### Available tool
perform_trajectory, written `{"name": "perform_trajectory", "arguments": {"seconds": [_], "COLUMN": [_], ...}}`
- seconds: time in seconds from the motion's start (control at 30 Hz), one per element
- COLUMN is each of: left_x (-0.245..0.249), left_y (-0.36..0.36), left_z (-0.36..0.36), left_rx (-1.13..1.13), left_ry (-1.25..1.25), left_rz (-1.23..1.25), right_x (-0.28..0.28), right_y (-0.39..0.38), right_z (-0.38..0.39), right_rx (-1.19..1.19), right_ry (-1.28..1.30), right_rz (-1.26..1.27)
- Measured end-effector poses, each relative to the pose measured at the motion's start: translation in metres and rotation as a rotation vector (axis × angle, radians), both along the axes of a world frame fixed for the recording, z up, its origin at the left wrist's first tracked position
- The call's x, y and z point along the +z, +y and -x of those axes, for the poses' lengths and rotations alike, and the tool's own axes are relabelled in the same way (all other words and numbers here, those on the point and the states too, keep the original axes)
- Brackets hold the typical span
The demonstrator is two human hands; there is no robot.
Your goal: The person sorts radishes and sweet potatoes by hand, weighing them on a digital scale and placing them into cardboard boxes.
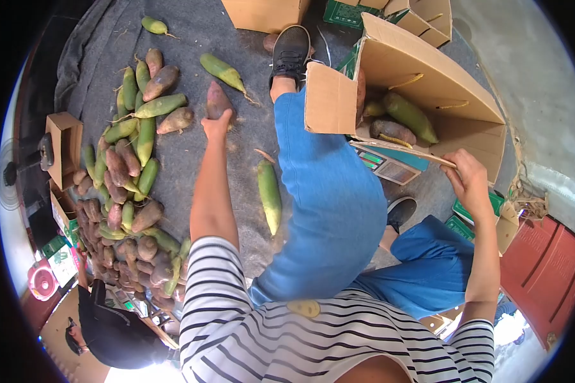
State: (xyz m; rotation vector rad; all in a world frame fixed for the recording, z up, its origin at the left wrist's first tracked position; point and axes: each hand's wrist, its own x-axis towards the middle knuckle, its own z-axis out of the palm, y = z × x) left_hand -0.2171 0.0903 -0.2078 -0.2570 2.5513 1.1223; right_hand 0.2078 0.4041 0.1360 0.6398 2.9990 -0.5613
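Your left hand [217, 126] is gripping the near end of the reddish root [216, 97], which is lying on the dark cloth [188, 150] between the big heap of roots [124, 169] and your black shoe [292, 54]. Your left fingers are curving round it, narrowed to its thickness, with the thumb on one side and a finger showing on the other; you are hiding the rest, so I cannot tell how far they are reaching underneath. A long green root [222, 70] is lying just beyond it, and another green root [269, 196] is resting nearer to you.

For a sound hold, you are wanting the thumb and fingers opposed across the thick body, pressing firmly but without digging into the skin. Since you are gripping one end, the far end may be tending to dip, so a hold closer to the middle would be balancing better.

Your right hand [469, 180] is pinching the edge of a flap on the open cardboard box [453, 64], its fingers nearly closed on the thin board. A light, steady pull is serving better there than a hard tug, as the box is tilting with roots [410, 117] inside.
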Motion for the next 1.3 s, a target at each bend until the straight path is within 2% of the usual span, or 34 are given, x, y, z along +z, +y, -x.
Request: {"name": "perform_trajectory", "arguments": {"seconds": [0.03,0.1,0.2,0.3,0.37,0.47,0.57,0.63,0.67,0.7,0.73,0.77,0.83,0.93,0.97,1.03,1.07,1.17,1.23,1.3], "left_x": [-0.012,0.025,0.053,0.079,0.072,0.074,0.091,0.107,0.102,0.095,0.072,0.088,0.065,-0.016,-0.041,-0.044,-0.046,0.035,0.060,0.072], "left_y": [-0.017,-0.037,-0.080,-0.127,-0.162,-0.176,-0.130,-0.073,-0.047,-0.017,0.005,0.039,0.076,0.095,0.098,0.101,0.101,0.080,0.047,0.008], "left_z": [-0.007,-0.049,-0.129,-0.208,-0.244,-0.257,-0.217,-0.171,-0.146,-0.123,-0.096,-0.080,-0.056,-0.022,-0.012,-0.005,-0.006,-0.030,-0.045,-0.069], "left_rx": [-0.061,-0.179,-0.313,-0.395,-0.489,-0.529,-0.523,-0.566,-0.552,-0.456,-0.527,-0.266,-0.078,0.131,0.141,0.164,0.242,0.178,0.053,-0.127], "left_ry": [0.023,0.020,0.212,0.012,-0.061,-0.077,0.226,0.516,0.487,0.271,0.275,-0.296,-0.469,-0.688,-0.683,-0.676,-0.547,-0.344,-0.301,-0.223], "left_rz": [-0.035,0.054,0.247,0.400,0.379,0.319,0.320,0.172,0.068,-0.094,-0.109,-0.365,-0.559,-0.835,-0.893,-1.001,-0.932,-0.713,-0.688,-0.486], "right_x": [0.000,0.001,0.003,0.002,0.003,0.005,0.004,0.004,0.004,0.005,0.006,0.005,0.003,0.003,0.003,0.003,0.003,0.002,0.002,0.002], "right_y": [0.000,0.000,-0.001,-0.002,-0.002,-0.001,-0.001,-0.002,-0.003,-0.003,-0.003,-0.002,-0.002,-0.002,-0.002,-0.002,-0.002,-0.002,-0.001,-0.001], "right_z": [0.000,0.001,0.001,0.002,0.002,0.002,0.002,0.002,0.003,0.003,0.004,0.004,0.002,0.001,0.002,0.001,0.000,0.000,-0.001,-0.003], "right_rx": [0.003,0.002,-0.001,0.001,0.000,0.001,0.004,0.000,-0.004,-0.006,-0.007,-0.010,-0.015,-0.010,-0.007,-0.002,-0.001,0.009,0.025,0.028], "right_ry": [0.002,-0.003,-0.005,0.010,0.007,-0.014,-0.006,0.001,-0.003,-0.006,-0.011,-0.013,-0.015,-0.006,-0.002,0.003,-0.001,0.012,0.034,0.025], "right_rz": [0.000,0.001,-0.008,-0.005,-0.008,-0.013,-0.009,-0.010,-0.005,-0.002,0.000,0.004,0.012,0.005,0.003,0.007,0.000,-0.009,-0.019,-0.026]}}
